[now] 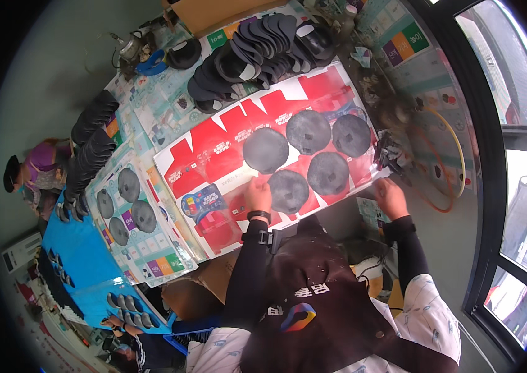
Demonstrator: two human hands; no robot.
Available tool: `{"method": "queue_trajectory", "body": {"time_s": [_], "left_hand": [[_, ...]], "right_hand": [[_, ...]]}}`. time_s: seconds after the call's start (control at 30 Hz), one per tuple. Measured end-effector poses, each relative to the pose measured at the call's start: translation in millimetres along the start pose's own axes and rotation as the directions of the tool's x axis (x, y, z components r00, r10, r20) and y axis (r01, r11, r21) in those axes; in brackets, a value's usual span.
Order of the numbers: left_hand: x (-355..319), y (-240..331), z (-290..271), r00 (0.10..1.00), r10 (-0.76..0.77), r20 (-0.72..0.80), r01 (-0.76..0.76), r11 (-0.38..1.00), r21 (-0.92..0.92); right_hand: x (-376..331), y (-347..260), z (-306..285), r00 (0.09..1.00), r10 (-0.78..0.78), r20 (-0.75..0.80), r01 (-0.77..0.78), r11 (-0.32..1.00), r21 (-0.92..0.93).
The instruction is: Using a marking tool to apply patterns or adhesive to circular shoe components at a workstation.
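Observation:
Several round dark grey discs lie in two rows on a red and white printed cardboard sheet [213, 133] in front of me. My left hand [258, 196] rests at the sheet's near side, fingers curled beside the left edge of the nearest grey disc [288, 191]. What those fingers hold, if anything, is hidden. Over the sheet's near right corner, my right hand [391, 198] is closed with its fingertips together; I cannot make out anything in it. Another grey disc [328, 174] lies between the two hands.
Stacked dark curved pads [257, 46] line the table's far side, near a blue ring [151, 63]. More discs [128, 185] lie on a printed sheet to the left. Beyond is a blue table [83, 248] with other people beside it. A yellow hose [456, 143] hangs at right.

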State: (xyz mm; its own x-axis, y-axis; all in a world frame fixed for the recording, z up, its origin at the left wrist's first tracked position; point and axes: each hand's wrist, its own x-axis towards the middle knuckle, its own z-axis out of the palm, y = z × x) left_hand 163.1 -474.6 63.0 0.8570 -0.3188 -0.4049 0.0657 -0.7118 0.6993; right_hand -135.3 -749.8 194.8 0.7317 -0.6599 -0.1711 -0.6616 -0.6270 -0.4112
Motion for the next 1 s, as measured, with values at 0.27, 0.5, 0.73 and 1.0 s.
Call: {"method": "queue_trajectory", "body": {"time_s": [0.27, 0.5, 0.73, 1.0], "left_hand": [[-15, 50, 35, 0.992, -0.076, -0.097, 0.099, 0.960, 0.261], [12, 44, 42, 0.986, -0.126, -0.105, 0.153, 0.943, 0.296], [42, -5, 37, 0.948, -0.311, -0.063, 0.304, 0.947, -0.100], [49, 2, 30, 0.846, -0.527, 0.079, 0.511, 0.759, -0.404]], "right_hand": [[36, -22, 71, 0.963, 0.250, -0.099, -0.219, 0.943, 0.249], [37, -6, 100, 0.903, 0.422, -0.074, -0.377, 0.864, 0.334], [18, 11, 113, 0.702, 0.584, 0.408, -0.684, 0.391, 0.616], [21, 0, 113, 0.681, 0.592, 0.432, -0.717, 0.414, 0.561]]}}
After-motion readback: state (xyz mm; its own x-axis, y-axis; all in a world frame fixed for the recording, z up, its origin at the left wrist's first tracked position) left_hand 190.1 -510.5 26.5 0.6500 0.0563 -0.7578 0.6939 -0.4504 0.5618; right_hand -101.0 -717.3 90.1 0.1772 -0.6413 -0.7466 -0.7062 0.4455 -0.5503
